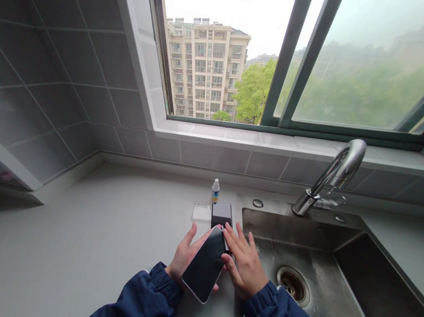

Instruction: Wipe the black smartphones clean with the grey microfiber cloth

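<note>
Black-screened, white-rimmed phone [204,266] gripped by left hand [180,257]; right hand [246,267] spread at its edge. White-capped bottle [215,192] near pale counter [99,237]'s back edge; job looks unfinished.

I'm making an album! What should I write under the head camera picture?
By the sink, the left hand holds a dark-screened phone, with the right hand near its upper edge.
</note>
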The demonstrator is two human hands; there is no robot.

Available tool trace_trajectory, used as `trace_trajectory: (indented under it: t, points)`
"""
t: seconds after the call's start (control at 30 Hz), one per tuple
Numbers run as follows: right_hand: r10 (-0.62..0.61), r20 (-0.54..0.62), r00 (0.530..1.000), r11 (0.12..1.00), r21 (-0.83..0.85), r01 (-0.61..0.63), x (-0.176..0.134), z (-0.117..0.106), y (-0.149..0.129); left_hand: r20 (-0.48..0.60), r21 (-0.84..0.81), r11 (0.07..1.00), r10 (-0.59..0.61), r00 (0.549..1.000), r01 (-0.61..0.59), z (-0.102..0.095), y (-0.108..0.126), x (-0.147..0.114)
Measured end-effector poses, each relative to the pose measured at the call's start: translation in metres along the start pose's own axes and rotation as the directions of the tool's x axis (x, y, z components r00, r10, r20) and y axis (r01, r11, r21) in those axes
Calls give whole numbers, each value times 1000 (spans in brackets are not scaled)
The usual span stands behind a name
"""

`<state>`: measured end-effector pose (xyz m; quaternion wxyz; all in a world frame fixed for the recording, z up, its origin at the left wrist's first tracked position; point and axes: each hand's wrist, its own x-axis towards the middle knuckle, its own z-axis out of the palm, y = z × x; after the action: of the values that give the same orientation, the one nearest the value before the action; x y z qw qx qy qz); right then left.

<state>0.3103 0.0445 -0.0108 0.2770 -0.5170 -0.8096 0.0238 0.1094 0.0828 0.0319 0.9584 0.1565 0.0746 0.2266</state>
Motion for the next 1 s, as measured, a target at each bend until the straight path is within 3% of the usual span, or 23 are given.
trace_trajectory:
  t: [0.33, 0.67, 0.8, 1.0]
  points:
    - [-43, 43, 998, 998, 45, 41, 1, -4, -3, -35, 25, 1000, -18, 999, 19, -2, 4, 0]
    - [-175, 91, 980, 981, 96, 167, -1, -10, -22, -190, 62, 987, 160, 969, -151, -15, 5, 6]
    - [-235, 139, 962, 966, 140, 216, -1, -14, -30, -183, 48, 994, 109, 977, -102, -11, 6, 5]
    - [-316, 129, 940, 934, 219, 284, -3, -14, -44, -213, 35, 980, 200, 956, -197, -8, 8, 5]
